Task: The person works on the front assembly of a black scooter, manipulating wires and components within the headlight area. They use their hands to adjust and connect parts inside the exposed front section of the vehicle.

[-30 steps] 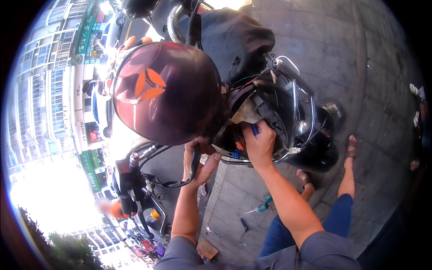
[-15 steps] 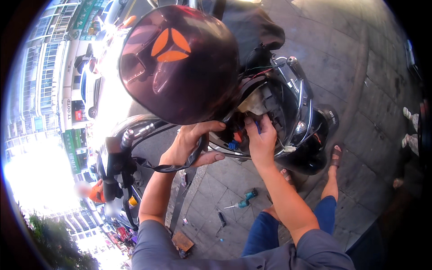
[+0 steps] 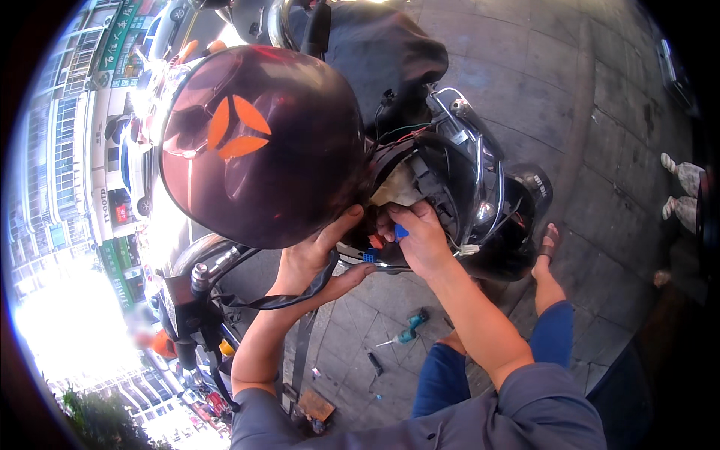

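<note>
My right hand (image 3: pixel 420 236) is closed in a pinch on a small blue plug connector (image 3: pixel 401 232), inside the opened body of a scooter (image 3: pixel 442 169). Close by lie a red connector (image 3: pixel 376 241) and a blue gridded connector (image 3: pixel 369 256). My left hand (image 3: pixel 311 262) is beside them, thumb and fingers apart, with a black cable (image 3: pixel 289 301) looping across its palm. Some of its fingertips are hidden beneath a glossy dark maroon helmet (image 3: pixel 277 172) with an orange three-part emblem. Whether someone wears the helmet cannot be seen.
A handlebar (image 3: pixel 184 307) stands to the left, chrome rails (image 3: pixel 487 165) to the right. On the paving lie a teal power driver (image 3: pixel 409 330), a black cylindrical tool (image 3: pixel 375 364) and a brown board (image 3: pixel 315 405). Another person's legs (image 3: pixel 684 187) show at far right.
The helmet has moved left and down in view and turned, covering more of my left fingers. My right hand has turned, and more of the blue connector shows.
</note>
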Motion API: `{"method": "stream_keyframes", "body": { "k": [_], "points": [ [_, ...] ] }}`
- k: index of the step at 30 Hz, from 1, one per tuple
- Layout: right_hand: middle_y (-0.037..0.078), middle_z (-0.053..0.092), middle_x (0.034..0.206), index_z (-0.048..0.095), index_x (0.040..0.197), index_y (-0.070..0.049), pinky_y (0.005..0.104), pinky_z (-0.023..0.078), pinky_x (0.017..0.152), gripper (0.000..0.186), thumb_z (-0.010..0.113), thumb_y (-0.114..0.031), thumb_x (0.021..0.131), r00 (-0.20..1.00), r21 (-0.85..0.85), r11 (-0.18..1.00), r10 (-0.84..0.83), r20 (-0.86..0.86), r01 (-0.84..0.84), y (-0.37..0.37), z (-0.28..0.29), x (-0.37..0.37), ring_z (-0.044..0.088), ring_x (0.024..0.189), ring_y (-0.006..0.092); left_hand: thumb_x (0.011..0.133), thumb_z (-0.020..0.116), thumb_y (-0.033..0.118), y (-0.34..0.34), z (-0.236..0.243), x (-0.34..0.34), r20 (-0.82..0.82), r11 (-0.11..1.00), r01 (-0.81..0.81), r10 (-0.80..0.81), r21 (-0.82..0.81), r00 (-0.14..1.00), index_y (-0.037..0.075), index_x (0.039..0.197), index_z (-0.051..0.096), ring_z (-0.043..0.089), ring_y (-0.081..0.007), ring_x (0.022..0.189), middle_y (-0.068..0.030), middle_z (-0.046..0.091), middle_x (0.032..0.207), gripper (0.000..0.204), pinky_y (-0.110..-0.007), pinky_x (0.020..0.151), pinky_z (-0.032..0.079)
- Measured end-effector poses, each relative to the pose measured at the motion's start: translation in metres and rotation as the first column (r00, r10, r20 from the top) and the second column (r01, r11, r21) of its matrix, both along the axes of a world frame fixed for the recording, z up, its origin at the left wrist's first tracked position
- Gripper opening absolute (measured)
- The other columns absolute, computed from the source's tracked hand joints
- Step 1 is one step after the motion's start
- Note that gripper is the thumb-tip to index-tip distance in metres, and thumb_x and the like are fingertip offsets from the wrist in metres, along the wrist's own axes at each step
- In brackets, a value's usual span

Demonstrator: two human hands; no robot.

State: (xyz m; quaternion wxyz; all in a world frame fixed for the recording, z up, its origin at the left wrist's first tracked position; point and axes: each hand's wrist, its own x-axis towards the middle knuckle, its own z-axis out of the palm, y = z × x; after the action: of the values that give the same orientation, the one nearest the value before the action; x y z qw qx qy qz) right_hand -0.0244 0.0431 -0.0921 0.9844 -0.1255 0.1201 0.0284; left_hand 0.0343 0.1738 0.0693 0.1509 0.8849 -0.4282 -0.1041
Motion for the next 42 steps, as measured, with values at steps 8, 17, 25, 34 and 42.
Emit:
{"method": "stream_keyframes", "body": {
  "k": [8,17,25,34,42],
  "points": [
    [0.005,0.062,0.071,0.066,0.094,-0.001,0.0264,0.043,0.058,0.02,0.053,-0.013,0.101,0.986,-0.032,0.996,0.083,0.143,-0.079,0.002,-0.012,0.012,0.056,0.06,0.0128,0.075,0.086,0.023,0.015,-0.01,-0.009,-0.247,0.955,-0.26,0.221,-0.14,0.944,0.003,0.127,0.064,0.069,-0.0236,0.085,-0.0157,0.066,0.117,0.06,-0.032,0.067,0.055],
    [0.004,0.066,0.082,0.066,0.097,-0.002,0.0256,0.046,0.064,0.021,0.054,-0.017,0.103,0.905,-0.033,0.939,0.339,0.256,-0.342,-0.012,-0.021,0.019,0.059,0.071,0.0103,0.076,0.087,0.029,0.034,-0.03,-0.015,-0.187,0.942,-0.184,0.134,-0.282,0.973,0.005,0.135,0.056,0.063,-0.0176,0.061,-0.0187,0.061,0.12,0.071,-0.028,0.057,0.048],
    [0.003,0.068,0.084,0.069,0.104,0.0,0.0267,0.049,0.067,0.024,0.058,-0.021,0.102,0.935,0.121,0.945,0.273,0.229,-0.305,0.0,-0.026,0.01,0.061,0.074,0.0089,0.078,0.085,0.043,0.054,-0.023,-0.024,-0.225,0.963,-0.211,0.172,-0.166,0.959,0.019,0.156,0.034,0.06,-0.0168,0.069,-0.0212,0.055,0.131,0.097,-0.026,0.055,0.048],
    [0.005,0.067,0.079,0.066,0.096,0.001,0.025,0.044,0.053,0.018,0.058,-0.015,0.1,0.981,-0.03,0.997,0.07,0.179,-0.066,0.02,-0.011,0.019,0.058,0.059,0.0093,0.076,0.086,0.031,0.064,-0.029,-0.026,-0.4,0.858,-0.409,0.273,-0.31,0.875,0.012,0.148,0.047,0.064,-0.0172,0.068,-0.0292,0.045,0.147,0.085,-0.027,0.059,0.051],
    [0.004,0.068,0.082,0.066,0.097,0.002,0.0265,0.052,0.074,0.022,0.06,-0.017,0.102,0.997,0.141,0.99,0.021,0.068,-0.03,0.011,-0.007,-0.002,0.064,0.076,0.0104,0.09,0.073,0.023,0.04,-0.035,-0.047,-0.292,0.747,-0.522,0.434,-0.413,0.852,0.011,0.146,0.045,0.068,-0.0258,0.072,-0.0175,0.058,0.126,0.064,-0.035,0.061,0.055]
  ]
}}
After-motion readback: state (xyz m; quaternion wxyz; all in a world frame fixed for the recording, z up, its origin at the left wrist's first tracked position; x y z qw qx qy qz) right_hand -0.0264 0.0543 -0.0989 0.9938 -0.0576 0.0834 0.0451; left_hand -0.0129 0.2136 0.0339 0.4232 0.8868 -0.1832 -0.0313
